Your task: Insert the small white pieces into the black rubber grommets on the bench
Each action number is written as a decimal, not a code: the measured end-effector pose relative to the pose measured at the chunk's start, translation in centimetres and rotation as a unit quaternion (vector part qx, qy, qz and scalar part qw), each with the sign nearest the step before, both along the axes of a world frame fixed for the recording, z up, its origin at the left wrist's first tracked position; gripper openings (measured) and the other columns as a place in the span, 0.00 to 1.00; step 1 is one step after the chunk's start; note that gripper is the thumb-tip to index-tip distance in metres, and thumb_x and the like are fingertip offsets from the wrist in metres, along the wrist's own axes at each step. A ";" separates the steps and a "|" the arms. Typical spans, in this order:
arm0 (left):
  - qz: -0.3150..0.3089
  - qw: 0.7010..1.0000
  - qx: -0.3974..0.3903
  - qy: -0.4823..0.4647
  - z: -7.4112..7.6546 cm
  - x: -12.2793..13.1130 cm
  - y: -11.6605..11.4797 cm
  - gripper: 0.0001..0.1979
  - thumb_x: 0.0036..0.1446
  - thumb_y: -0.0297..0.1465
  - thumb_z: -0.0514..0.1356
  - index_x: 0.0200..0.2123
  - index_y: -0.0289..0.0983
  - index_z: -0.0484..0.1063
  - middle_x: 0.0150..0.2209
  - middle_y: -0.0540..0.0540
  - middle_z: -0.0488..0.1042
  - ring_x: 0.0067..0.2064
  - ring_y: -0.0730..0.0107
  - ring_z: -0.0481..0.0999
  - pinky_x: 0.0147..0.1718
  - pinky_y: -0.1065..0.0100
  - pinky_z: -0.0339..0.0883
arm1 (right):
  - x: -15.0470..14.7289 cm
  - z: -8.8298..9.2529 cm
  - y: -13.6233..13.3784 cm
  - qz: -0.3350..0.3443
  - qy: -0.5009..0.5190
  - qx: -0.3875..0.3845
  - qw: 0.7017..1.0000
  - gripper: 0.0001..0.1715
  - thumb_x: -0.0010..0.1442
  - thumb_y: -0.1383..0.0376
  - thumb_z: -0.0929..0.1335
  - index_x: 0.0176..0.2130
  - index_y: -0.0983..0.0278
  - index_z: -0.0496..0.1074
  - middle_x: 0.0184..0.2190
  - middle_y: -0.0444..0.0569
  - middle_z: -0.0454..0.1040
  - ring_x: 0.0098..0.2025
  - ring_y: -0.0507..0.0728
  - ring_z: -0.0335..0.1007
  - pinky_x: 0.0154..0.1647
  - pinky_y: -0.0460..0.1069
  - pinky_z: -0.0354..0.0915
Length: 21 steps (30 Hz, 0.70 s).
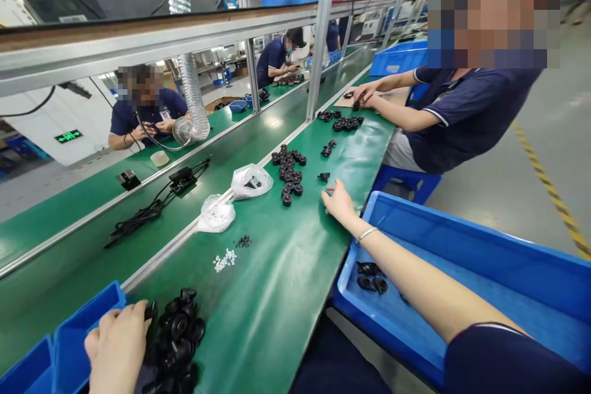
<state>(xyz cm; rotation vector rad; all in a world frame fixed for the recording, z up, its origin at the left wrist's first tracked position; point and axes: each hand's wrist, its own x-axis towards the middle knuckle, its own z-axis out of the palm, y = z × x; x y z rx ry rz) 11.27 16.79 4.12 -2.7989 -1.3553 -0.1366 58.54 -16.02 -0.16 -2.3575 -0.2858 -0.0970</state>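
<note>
My left hand is at the lower left, fingers curled, with a black plastic part at its fingertips. Right beside it lies a heap of round black parts on the green bench. My right hand reaches over the bench's near edge, fingers apart and holding nothing. Just beyond its fingertips sits a single black part. Farther in stands a cluster of round black pieces. Small white pieces and tiny black pieces lie in loose piles between my hands.
A large blue bin holding several black parts adjoins the bench on the right. Blue trays stand at lower left. Two plastic bags rest along the metal rail. A co-worker sits at the far right; other people work across the bench.
</note>
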 end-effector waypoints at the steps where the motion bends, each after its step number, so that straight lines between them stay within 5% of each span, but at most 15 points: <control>1: 0.010 0.999 -0.028 -0.038 0.0 0.1 0.3 0.13 0.52 0.34 0.58 0.41 0.42 0.78 0.37 0.39 0.79 0.50 0.41 0.70 0.43 0.48 0.61 | 0.1 -0.4 0.0 -0.003 -0.006 0.016 1.000 0.33 0.60 0.68 0.64 0.62 0.75 0.56 0.48 0.61 0.74 0.39 0.60 0.75 0.46 0.54 0.67; 5: 0.003 0.980 -0.140 -0.145 0.2 1.1 0.6 0.15 0.48 0.32 0.60 0.40 0.48 0.78 0.25 0.47 0.76 0.44 0.46 0.76 0.40 0.47 0.65 | -1.0 -0.9 0.0 0.035 -0.045 0.066 0.996 0.30 0.58 0.71 0.62 0.59 0.74 0.58 0.50 0.62 0.71 0.35 0.57 0.73 0.47 0.55 0.67; 8: -0.030 0.973 -0.167 -0.158 0.2 1.9 0.0 0.15 0.52 0.31 0.57 0.42 0.51 0.78 0.24 0.47 0.76 0.46 0.49 0.77 0.41 0.49 0.68 | -3.8 -0.2 0.6 0.127 -0.077 0.093 0.985 0.23 0.62 0.69 0.60 0.57 0.72 0.61 0.51 0.62 0.69 0.38 0.57 0.72 0.46 0.56 0.68; 10: -0.035 0.988 -0.111 -0.103 0.4 2.3 -0.7 0.15 0.53 0.30 0.56 0.41 0.49 0.78 0.26 0.45 0.78 0.52 0.48 0.74 0.47 0.45 0.65 | -6.5 0.4 1.8 0.238 -0.073 0.098 0.963 0.17 0.64 0.67 0.61 0.52 0.68 0.67 0.46 0.57 0.71 0.40 0.57 0.72 0.43 0.53 0.70; 15: -0.022 0.996 0.068 0.061 2.7 2.5 -2.7 0.11 0.57 0.30 0.55 0.37 0.36 0.77 0.37 0.35 0.80 0.64 0.35 0.58 0.59 0.29 0.35 | -13.1 0.6 6.7 0.500 -0.029 0.066 0.863 0.03 0.59 0.69 0.70 0.36 0.63 0.75 0.35 0.46 0.74 0.32 0.52 0.72 0.37 0.46 0.69; 17: -0.014 0.996 0.078 0.039 4.1 2.3 -4.1 0.12 0.60 0.33 0.54 0.41 0.36 0.76 0.42 0.34 0.79 0.61 0.39 0.63 0.60 0.33 0.40 | -14.8 0.5 8.9 0.540 -0.026 0.048 0.840 0.02 0.59 0.71 0.70 0.35 0.64 0.75 0.33 0.46 0.74 0.31 0.52 0.71 0.36 0.46 0.68; 19: 0.003 0.996 -0.010 -0.093 5.2 2.2 -6.1 0.14 0.60 0.38 0.58 0.45 0.38 0.74 0.46 0.37 0.78 0.55 0.46 0.70 0.58 0.44 0.54 | -15.9 0.3 11.0 0.557 -0.031 0.031 0.830 0.03 0.60 0.71 0.70 0.34 0.65 0.75 0.33 0.48 0.73 0.32 0.53 0.70 0.37 0.47 0.68; 21: 0.016 0.943 -0.192 -0.272 5.3 2.5 -8.8 0.20 0.54 0.44 0.63 0.47 0.40 0.73 0.46 0.41 0.77 0.46 0.55 0.75 0.49 0.56 0.66 | -16.6 0.1 12.6 0.563 -0.039 0.014 0.826 0.04 0.62 0.72 0.69 0.34 0.66 0.74 0.34 0.49 0.72 0.33 0.54 0.69 0.38 0.48 0.67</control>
